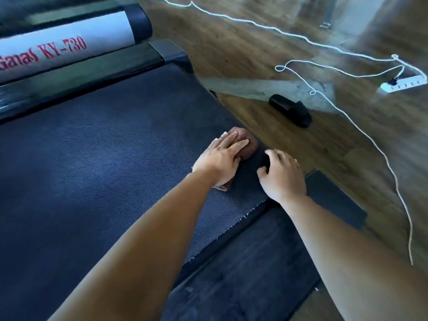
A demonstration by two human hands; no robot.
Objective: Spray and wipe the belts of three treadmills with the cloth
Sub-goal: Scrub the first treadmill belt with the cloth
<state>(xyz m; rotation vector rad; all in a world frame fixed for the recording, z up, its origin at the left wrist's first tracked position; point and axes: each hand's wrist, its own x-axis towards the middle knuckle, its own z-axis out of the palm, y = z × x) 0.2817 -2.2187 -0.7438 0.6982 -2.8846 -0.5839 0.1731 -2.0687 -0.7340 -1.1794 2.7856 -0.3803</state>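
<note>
The dark textured treadmill belt fills the left and middle of the head view. A brown cloth lies on the belt near its right edge. My left hand presses flat on the cloth with straight fingers, hiding most of it. My right hand rests just to the right, on the belt's edge and the black side rail, fingers spread and slightly bent, holding nothing. No spray bottle is in view.
The treadmill's motor cover, white with red lettering, lies at the upper left. On the wooden floor to the right are a black slipper, a white power strip and trailing white cables.
</note>
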